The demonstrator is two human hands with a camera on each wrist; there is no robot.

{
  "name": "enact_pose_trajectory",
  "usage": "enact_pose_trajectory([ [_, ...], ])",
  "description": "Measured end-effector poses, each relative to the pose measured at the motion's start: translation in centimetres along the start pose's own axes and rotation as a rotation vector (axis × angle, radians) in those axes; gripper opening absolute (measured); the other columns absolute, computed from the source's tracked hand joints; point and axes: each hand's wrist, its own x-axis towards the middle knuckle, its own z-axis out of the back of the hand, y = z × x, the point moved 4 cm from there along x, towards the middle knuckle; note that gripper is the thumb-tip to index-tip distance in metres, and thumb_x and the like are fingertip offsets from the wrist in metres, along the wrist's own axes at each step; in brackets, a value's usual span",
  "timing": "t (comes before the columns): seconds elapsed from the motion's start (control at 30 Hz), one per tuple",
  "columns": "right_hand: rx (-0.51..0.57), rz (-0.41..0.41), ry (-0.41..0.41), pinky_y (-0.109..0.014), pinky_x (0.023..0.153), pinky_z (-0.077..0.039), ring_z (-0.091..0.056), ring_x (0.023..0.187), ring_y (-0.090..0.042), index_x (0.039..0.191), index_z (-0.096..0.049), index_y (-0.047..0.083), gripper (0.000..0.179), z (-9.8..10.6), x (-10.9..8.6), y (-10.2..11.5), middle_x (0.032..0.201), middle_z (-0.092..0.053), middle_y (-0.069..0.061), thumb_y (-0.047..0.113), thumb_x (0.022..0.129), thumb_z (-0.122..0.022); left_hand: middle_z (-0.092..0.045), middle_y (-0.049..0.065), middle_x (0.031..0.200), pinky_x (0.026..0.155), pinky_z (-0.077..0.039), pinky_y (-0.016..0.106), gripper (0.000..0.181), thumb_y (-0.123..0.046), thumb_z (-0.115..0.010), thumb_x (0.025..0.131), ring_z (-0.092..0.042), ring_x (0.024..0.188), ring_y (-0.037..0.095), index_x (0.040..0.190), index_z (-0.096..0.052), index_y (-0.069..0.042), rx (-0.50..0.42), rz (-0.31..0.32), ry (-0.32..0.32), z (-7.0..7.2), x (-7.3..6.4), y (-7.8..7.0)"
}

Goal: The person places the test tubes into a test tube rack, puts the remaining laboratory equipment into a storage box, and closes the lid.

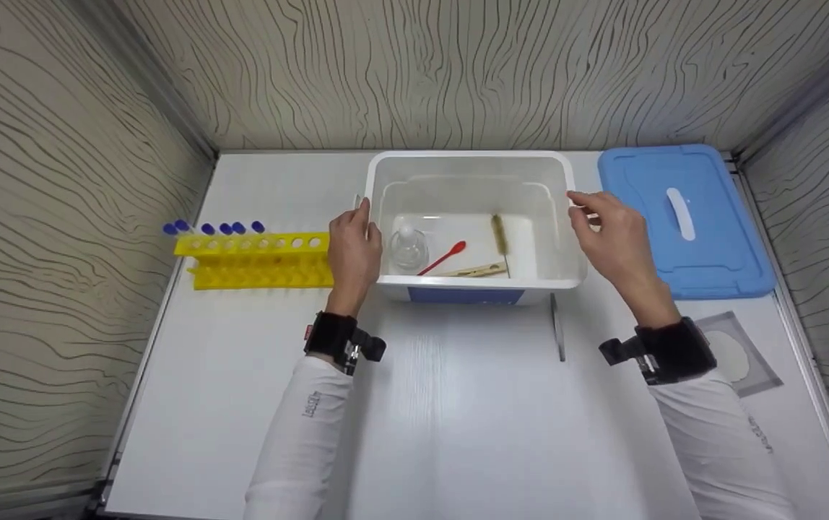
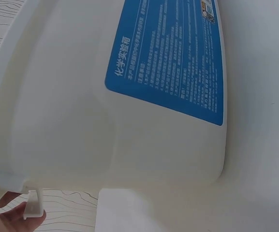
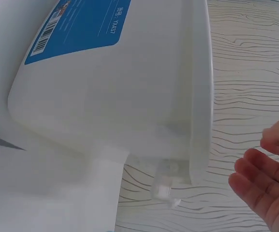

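Observation:
A white plastic storage box (image 1: pixel 472 283) with a blue label (image 2: pixel 168 63) stands lidless at the table's back. My left hand (image 1: pixel 354 245) is at its left side. In the left wrist view the fingers (image 2: pixel 16 216) pinch a white side latch (image 2: pixel 34 204) below the rim. Next to the right rim is my right hand (image 1: pixel 613 230), fingers loosely bent, holding nothing. In the right wrist view it is apart from the box, and the right latch (image 3: pixel 164 186) hangs loose. Inside lie a clear glass lamp or bottle (image 1: pixel 409 249), red spoon (image 1: pixel 447 256), tube brush (image 1: pixel 500 235) and wooden clamp (image 1: pixel 479 271).
Left of the box stands a yellow test tube rack (image 1: pixel 263 278) holding several blue-capped tubes (image 1: pixel 225 229). On the right lies a blue lid (image 1: pixel 718 245) with a white handle. A thin metal tool (image 1: pixel 557 328) and a bag with a white disc (image 1: pixel 732 355) lie nearer.

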Motion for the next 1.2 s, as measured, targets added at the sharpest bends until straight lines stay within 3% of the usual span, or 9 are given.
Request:
enact_pose_trajectory([
  [0.13, 0.043, -0.026, -0.156, 0.004, 0.076, -0.039, -0.070, 0.091, -0.024, 0.117, -0.070, -0.003, 0.026, 1.9, -1.3, -1.4, 0.106, -0.072, -0.024, 0.004, 0.095, -0.059, -0.061, 0.014, 0.134, 0.111, -0.046, 0.042, 0.047, -0.017, -0.055, 0.099, -0.053, 0.129, 0.030, 0.146, -0.050, -0.015, 0.003, 0.016, 0.009, 0.1, 0.0, 0.0],
  [0.3, 0.093, -0.114, -0.275, 0.002, 0.074, -0.041, -0.057, 0.089, 0.012, 0.116, -0.071, -0.003, 0.026, 3.1, -3.3, -3.6, 0.105, -0.072, -0.024, 0.002, 0.095, -0.057, -0.063, 0.013, 0.132, 0.111, -0.046, 0.042, 0.046, -0.017, -0.054, 0.100, -0.054, 0.127, 0.030, 0.146, -0.051, -0.016, 0.029, 0.004, -0.003, 0.1, 0.0, 0.0],
  [0.4, 0.104, -0.171, -0.288, 0.002, 0.074, -0.041, -0.053, 0.089, 0.020, 0.116, -0.071, -0.004, 0.026, 2.9, -4.4, -5.0, 0.107, -0.072, -0.025, 0.002, 0.095, -0.057, -0.063, 0.012, 0.132, 0.111, -0.046, 0.042, 0.046, -0.017, -0.054, 0.100, -0.054, 0.128, 0.030, 0.146, -0.050, -0.016, 0.038, 0.006, -0.002, 0.0, 0.0, 0.1],
  [0.63, 0.066, -0.275, -0.235, 0.004, 0.071, -0.038, -0.049, 0.084, 0.021, 0.116, -0.071, -0.003, 0.027, 1.0, -6.5, -7.6, 0.107, -0.072, -0.025, 0.005, 0.094, -0.058, -0.063, 0.013, 0.131, 0.110, -0.047, 0.043, 0.046, -0.016, -0.054, 0.100, -0.055, 0.126, 0.031, 0.146, -0.051, -0.016, 0.031, -0.003, -0.006, 0.0, 0.0, 0.0],
  [0.77, 0.042, -0.329, -0.182, 0.004, 0.070, -0.037, -0.057, 0.085, 0.006, 0.118, -0.070, -0.002, 0.028, -0.4, -7.5, -8.7, 0.108, -0.072, -0.024, 0.007, 0.095, -0.057, -0.064, 0.014, 0.130, 0.109, -0.047, 0.044, 0.045, -0.016, -0.054, 0.099, -0.055, 0.125, 0.032, 0.145, -0.052, -0.015, 0.023, -0.013, -0.021, -0.1, 0.0, 0.0],
  [0.9, 0.032, -0.367, -0.130, 0.005, 0.070, -0.035, -0.066, 0.090, -0.025, 0.121, -0.068, -0.002, 0.030, -1.7, -8.6, -9.6, 0.110, -0.071, -0.025, 0.007, 0.095, -0.055, -0.065, 0.015, 0.129, 0.108, -0.048, 0.044, 0.045, -0.015, -0.055, 0.099, -0.056, 0.125, 0.032, 0.144, -0.053, -0.014, 0.011, -0.013, -0.033, -0.1, 0.0, -0.1],
  [1.0, 0.016, -0.386, -0.077, 0.003, 0.070, -0.036, -0.068, 0.094, -0.036, 0.124, -0.066, -0.003, 0.032, -2.7, -9.6, -10.3, 0.111, -0.070, -0.026, 0.007, 0.096, -0.055, -0.065, 0.015, 0.129, 0.110, -0.047, 0.044, 0.045, -0.015, -0.056, 0.099, -0.055, 0.126, 0.032, 0.144, -0.053, -0.014, 0.001, -0.010, -0.030, -0.1, 0.1, 0.0],
  [1.07, -0.001, -0.394, -0.030, -0.006, 0.073, -0.046, -0.069, 0.096, -0.038, 0.126, -0.064, -0.004, 0.034, -3.4, -10.2, -10.6, 0.112, -0.070, -0.026, 0.008, 0.096, -0.055, -0.064, 0.015, 0.129, 0.111, -0.046, 0.043, 0.046, -0.015, -0.056, 0.099, -0.055, 0.126, 0.032, 0.144, -0.053, -0.014, -0.005, -0.005, -0.023, -0.1, 0.1, 0.0],
  [1.2, -0.012, -0.405, 0.057, -0.040, 0.080, -0.059, -0.068, 0.100, -0.040, 0.129, -0.061, -0.005, 0.036, -4.8, -11.3, -10.8, 0.114, -0.068, -0.028, 0.011, 0.097, -0.055, -0.064, 0.015, 0.129, 0.111, -0.046, 0.043, 0.045, -0.015, -0.056, 0.098, -0.055, 0.125, 0.032, 0.144, -0.053, -0.014, -0.011, -0.002, -0.023, -0.1, 0.0, 0.1],
])
